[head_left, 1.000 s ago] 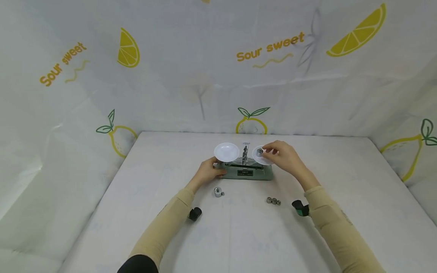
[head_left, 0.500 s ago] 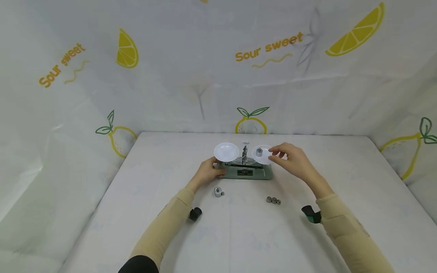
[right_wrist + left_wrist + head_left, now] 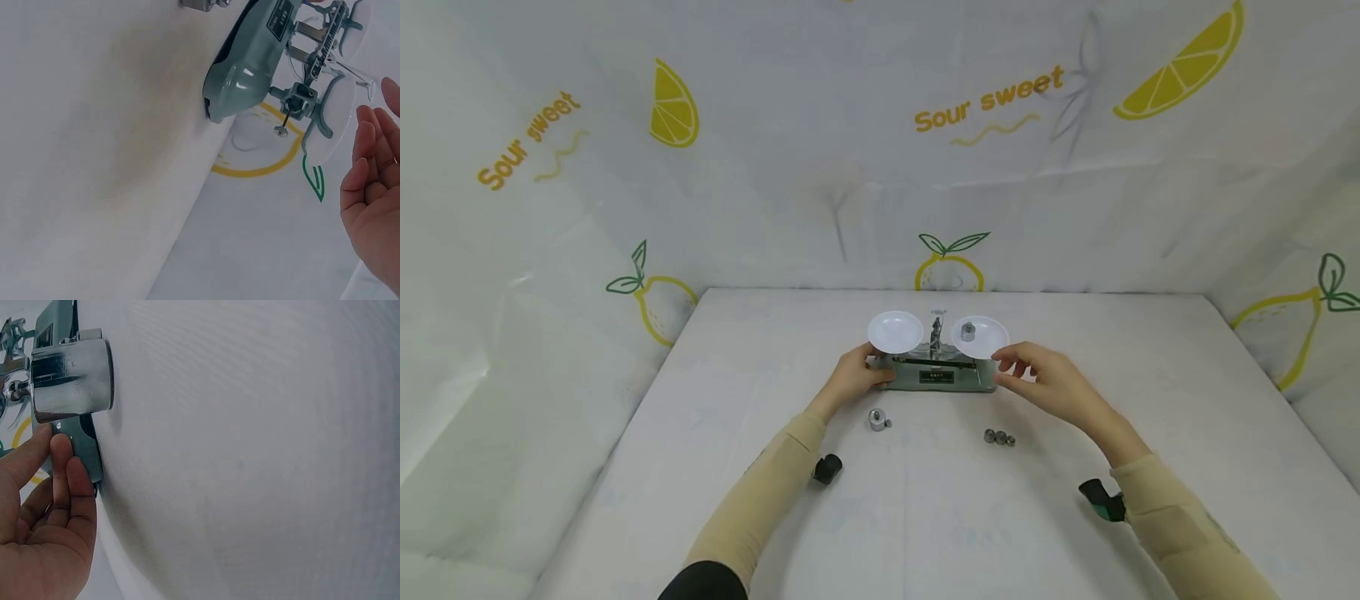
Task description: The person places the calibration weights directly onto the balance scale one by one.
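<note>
A green balance scale (image 3: 966, 381) with two white pans stands towards the table's back. My left hand (image 3: 852, 375) grips the left end of its base, with fingers behind and thumb in front. In the left wrist view these fingers (image 3: 60, 478) bend against the green base (image 3: 87, 453). The left pan (image 3: 896, 332) holds nothing; a metal weight (image 3: 967, 332) stands upright on the right pan (image 3: 991, 337). Just right of that pan is my right hand (image 3: 1051, 382), fingers loosely bent, nothing held. The right wrist view shows this hand (image 3: 378, 194) beside the pan's underside.
In front of the scale at left stand a large metal weight (image 3: 877, 420) and a tiny one (image 3: 888, 423). Three small weights (image 3: 1001, 437) sit in a row at front right. A white printed sheet (image 3: 805, 208) rises behind the table (image 3: 925, 517).
My right hand has let go of the weight on the right pan and drawn back right and towards me. The left hand stays on the base.
</note>
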Tool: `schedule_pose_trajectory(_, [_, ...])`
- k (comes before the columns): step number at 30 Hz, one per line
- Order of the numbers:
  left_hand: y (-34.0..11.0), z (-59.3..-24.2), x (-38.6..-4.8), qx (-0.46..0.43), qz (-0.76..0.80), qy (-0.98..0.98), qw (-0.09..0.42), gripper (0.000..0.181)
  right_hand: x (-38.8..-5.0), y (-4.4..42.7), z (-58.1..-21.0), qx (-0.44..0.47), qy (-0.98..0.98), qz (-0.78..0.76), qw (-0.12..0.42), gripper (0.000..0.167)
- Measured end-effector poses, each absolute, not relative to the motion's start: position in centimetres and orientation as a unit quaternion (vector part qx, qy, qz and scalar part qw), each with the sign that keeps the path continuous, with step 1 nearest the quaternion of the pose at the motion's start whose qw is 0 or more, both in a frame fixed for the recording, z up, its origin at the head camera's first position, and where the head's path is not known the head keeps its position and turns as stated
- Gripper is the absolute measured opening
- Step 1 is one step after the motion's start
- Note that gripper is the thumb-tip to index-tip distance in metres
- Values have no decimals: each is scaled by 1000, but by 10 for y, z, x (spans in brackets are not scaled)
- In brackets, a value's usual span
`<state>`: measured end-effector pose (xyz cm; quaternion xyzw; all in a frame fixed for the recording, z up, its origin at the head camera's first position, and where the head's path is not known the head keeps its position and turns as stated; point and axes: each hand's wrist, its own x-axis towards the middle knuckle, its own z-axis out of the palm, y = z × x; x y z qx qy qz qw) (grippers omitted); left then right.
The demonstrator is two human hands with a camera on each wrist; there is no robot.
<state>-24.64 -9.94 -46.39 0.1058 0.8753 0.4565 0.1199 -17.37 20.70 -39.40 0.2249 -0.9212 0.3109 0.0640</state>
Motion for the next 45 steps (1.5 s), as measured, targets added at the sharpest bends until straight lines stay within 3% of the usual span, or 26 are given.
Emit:
schedule_pose_trajectory(17, [-99, -462, -246, 108, 455, 875, 121, 50, -162, 210, -418, 273, -913, 294, -74, 30])
schedule_pose_trajectory(28, [-100, -468, -249, 109, 459, 873, 122, 52, -162, 206, -428, 243, -911, 300, -141, 25])
schedule_pose_trajectory(45, [-99, -464, -246, 103, 458, 875, 119, 50, -163, 201, -440, 294, -911, 259, -132, 14])
